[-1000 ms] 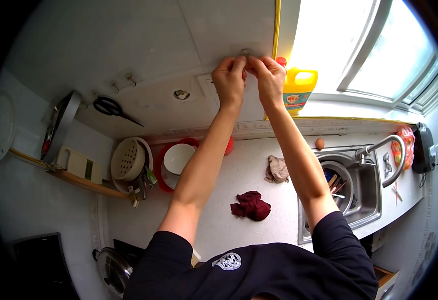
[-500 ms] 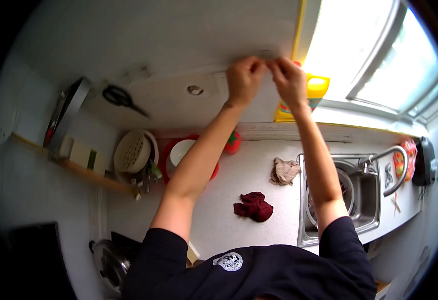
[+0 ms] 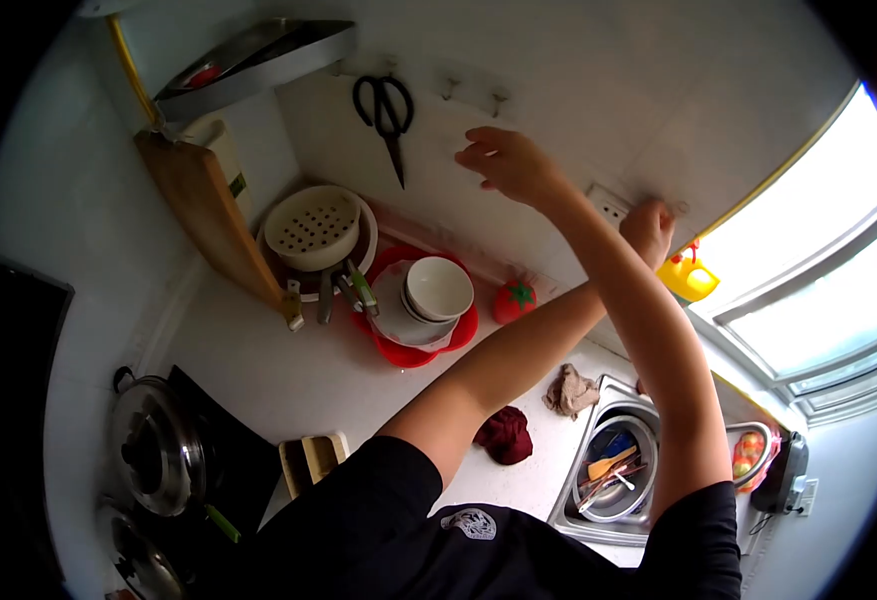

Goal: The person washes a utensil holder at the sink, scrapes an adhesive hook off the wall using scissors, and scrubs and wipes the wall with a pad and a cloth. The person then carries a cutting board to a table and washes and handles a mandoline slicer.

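Observation:
My arms cross in front of the wall. My right hand [image 3: 508,165] is raised just below the wall hooks [image 3: 498,100], right of black-handled scissors [image 3: 390,125] hanging there. Its fingers are bent but apart, with nothing visible between them. My left hand [image 3: 648,232] is against the wall, beside a white socket [image 3: 608,205] and above the yellow bottle [image 3: 691,275]. Its fingers are curled closed, and what they hold, if anything, is hidden.
Below are a colander [image 3: 313,230], stacked white bowls [image 3: 440,288] in a red basin [image 3: 403,355], a tomato-shaped item [image 3: 514,300], dark red cloth [image 3: 505,436], beige cloth [image 3: 571,391] and a sink [image 3: 583,505] with utensils. A lidded pan [image 3: 158,450] stands left.
My hands were together at the wall. Now they are apart: my right hand has crossed over leftward toward the hooks, while my left stays by the socket. The view has turned left.

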The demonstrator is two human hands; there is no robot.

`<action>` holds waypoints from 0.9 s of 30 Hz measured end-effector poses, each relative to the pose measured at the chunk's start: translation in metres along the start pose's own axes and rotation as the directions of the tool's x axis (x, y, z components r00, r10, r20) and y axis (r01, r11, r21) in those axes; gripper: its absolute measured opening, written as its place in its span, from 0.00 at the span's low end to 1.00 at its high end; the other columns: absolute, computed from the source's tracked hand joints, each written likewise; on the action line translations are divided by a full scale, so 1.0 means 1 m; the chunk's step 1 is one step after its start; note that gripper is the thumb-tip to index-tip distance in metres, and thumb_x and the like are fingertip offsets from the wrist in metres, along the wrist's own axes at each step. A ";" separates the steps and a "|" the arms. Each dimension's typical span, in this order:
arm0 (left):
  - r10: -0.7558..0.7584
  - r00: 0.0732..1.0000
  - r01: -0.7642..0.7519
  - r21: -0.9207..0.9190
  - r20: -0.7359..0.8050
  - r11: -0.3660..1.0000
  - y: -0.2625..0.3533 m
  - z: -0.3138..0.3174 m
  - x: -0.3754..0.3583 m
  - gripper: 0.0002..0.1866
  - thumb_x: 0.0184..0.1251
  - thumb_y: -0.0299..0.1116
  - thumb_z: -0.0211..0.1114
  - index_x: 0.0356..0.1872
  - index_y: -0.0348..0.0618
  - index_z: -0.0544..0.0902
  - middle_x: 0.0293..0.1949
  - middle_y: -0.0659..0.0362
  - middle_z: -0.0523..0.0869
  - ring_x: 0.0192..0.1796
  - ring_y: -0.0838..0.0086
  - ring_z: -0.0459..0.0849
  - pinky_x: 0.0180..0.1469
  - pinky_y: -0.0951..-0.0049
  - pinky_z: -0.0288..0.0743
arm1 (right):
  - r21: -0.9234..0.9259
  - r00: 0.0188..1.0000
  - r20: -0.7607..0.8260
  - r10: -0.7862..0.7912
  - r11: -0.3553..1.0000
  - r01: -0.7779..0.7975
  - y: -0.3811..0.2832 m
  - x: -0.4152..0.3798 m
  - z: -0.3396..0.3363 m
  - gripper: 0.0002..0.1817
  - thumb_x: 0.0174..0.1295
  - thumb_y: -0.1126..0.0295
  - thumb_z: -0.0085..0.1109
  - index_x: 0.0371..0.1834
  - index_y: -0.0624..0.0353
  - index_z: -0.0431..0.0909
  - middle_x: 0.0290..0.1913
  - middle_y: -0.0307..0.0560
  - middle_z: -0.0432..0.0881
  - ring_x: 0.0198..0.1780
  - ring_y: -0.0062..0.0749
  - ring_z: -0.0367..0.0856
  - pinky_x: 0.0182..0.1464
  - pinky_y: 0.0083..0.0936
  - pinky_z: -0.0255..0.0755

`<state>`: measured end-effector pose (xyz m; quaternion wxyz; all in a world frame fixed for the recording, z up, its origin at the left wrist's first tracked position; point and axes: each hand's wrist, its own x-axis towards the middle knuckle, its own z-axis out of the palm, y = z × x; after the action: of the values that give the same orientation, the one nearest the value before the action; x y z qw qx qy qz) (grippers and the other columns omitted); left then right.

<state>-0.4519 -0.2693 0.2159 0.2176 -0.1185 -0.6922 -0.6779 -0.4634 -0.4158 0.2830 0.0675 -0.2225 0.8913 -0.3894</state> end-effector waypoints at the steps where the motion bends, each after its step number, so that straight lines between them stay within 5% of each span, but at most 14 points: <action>1: 0.006 1.000 -0.006 -0.018 0.027 1.000 0.004 -0.006 0.000 0.09 0.63 0.33 0.62 0.29 0.37 0.79 0.30 0.49 0.84 0.34 0.55 0.83 0.38 0.61 0.76 | 0.093 0.994 0.070 0.083 0.992 -0.090 0.002 0.020 0.014 0.34 0.62 0.58 0.60 0.66 0.67 0.63 0.54 0.53 0.78 0.49 0.37 0.80 0.45 0.30 0.79; 4: 0.022 0.994 -0.014 -0.074 0.110 0.997 -0.001 -0.011 0.001 0.07 0.63 0.31 0.63 0.33 0.37 0.78 0.35 0.48 0.84 0.38 0.56 0.83 0.41 0.63 0.76 | 0.234 0.955 0.074 0.287 0.926 -0.296 -0.005 0.064 0.045 0.39 0.61 0.56 0.62 0.69 0.69 0.57 0.61 0.56 0.70 0.58 0.40 0.73 0.49 0.33 0.79; 7: 0.083 0.991 -0.068 -0.132 0.109 0.989 -0.012 -0.008 0.000 0.05 0.62 0.28 0.62 0.35 0.37 0.78 0.33 0.48 0.84 0.37 0.56 0.83 0.41 0.63 0.76 | 0.335 0.969 0.060 0.241 0.909 -0.247 -0.008 0.094 0.067 0.38 0.61 0.54 0.60 0.67 0.67 0.60 0.62 0.55 0.68 0.60 0.42 0.71 0.50 0.34 0.79; 14: 0.114 0.974 -0.076 -0.189 0.196 0.979 -0.013 -0.016 0.001 0.06 0.59 0.26 0.63 0.35 0.37 0.76 0.34 0.51 0.81 0.38 0.58 0.82 0.42 0.63 0.75 | 0.414 0.910 -0.055 0.412 0.838 -0.354 -0.021 0.120 0.103 0.23 0.64 0.56 0.55 0.53 0.63 0.72 0.50 0.51 0.75 0.49 0.37 0.78 0.44 0.31 0.79; 20: 0.115 0.978 -0.085 -0.173 0.173 0.981 -0.009 -0.021 0.001 0.05 0.59 0.27 0.63 0.34 0.38 0.76 0.33 0.50 0.82 0.38 0.58 0.82 0.43 0.63 0.75 | 0.191 0.941 -0.330 0.076 0.982 -0.012 0.008 0.145 0.111 0.16 0.66 0.62 0.53 0.39 0.67 0.76 0.31 0.48 0.81 0.29 0.32 0.82 0.36 0.27 0.81; 23: 0.094 0.981 -0.064 -0.173 0.169 0.983 -0.010 -0.017 0.002 0.05 0.60 0.28 0.62 0.33 0.38 0.77 0.33 0.50 0.82 0.38 0.58 0.82 0.42 0.63 0.75 | 0.445 0.954 -0.278 0.113 0.895 0.023 -0.030 0.116 0.096 0.15 0.67 0.64 0.52 0.36 0.70 0.77 0.30 0.49 0.81 0.28 0.32 0.82 0.34 0.26 0.82; 27: 0.090 0.983 -0.066 -0.150 0.163 0.986 -0.012 -0.015 0.003 0.04 0.60 0.28 0.62 0.33 0.39 0.77 0.33 0.50 0.83 0.38 0.58 0.83 0.42 0.64 0.76 | 0.472 0.975 -0.218 0.047 0.879 0.063 -0.047 0.104 0.091 0.14 0.67 0.66 0.53 0.37 0.72 0.76 0.32 0.52 0.81 0.30 0.32 0.83 0.34 0.25 0.83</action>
<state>-0.4577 -0.2847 0.2065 0.1753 -0.2182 -0.6520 -0.7046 -0.5129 -0.5512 0.2600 0.0182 -0.1577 0.7690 -0.6192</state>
